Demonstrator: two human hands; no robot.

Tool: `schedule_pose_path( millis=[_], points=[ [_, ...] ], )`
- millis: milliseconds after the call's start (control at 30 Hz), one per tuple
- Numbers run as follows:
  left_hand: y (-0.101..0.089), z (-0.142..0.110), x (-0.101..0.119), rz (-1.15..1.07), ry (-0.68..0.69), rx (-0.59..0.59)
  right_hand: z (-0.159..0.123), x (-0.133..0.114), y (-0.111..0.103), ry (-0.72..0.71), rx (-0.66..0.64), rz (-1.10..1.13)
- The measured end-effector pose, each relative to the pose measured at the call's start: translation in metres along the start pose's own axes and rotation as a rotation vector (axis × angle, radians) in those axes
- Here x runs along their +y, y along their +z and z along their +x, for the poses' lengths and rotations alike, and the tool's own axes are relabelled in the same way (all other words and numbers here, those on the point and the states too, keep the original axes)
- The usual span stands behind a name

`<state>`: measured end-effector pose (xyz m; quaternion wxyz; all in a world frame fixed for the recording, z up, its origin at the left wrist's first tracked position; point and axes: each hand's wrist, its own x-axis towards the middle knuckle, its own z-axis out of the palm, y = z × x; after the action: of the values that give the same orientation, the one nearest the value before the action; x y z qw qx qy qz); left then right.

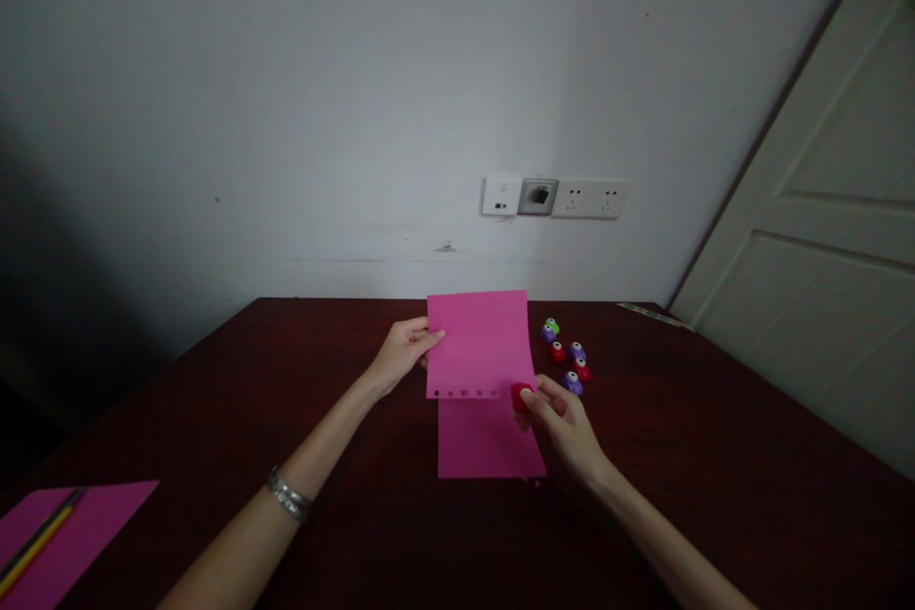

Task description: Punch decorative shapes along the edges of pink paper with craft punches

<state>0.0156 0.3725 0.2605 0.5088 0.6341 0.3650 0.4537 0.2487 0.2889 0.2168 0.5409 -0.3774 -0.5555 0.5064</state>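
Observation:
My left hand (406, 350) pinches the left edge of a pink sheet of paper (477, 338), held up off the table. Along that sheet's lower edge runs a row of several small punched shapes. At its lower right corner, my right hand (561, 415) is closed around a small red craft punch (521, 397), which sits on the paper's edge. Behind and below the raised sheet lies a second pink sheet (486, 443), partly hidden by it. A tiny pink paper scrap (538, 484) rests by its lower right corner.
Several red, purple and green craft punches (572, 382) stand right of the paper. At the lower left, pencils (35, 548) lie on another pink sheet (107, 515). A thin strip (654, 315) lies at the dark table's (343, 515) back right, near the wall and a door (822, 229).

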Motion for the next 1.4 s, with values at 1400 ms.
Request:
schedule_pose_path(
  millis=[1400],
  points=[
    [0.0036, -0.0018, 0.0001, -0.019, -0.008, -0.023, -0.0028, 0.0024, 0.0038, -0.049, 0.076, 0.027]
  ],
)
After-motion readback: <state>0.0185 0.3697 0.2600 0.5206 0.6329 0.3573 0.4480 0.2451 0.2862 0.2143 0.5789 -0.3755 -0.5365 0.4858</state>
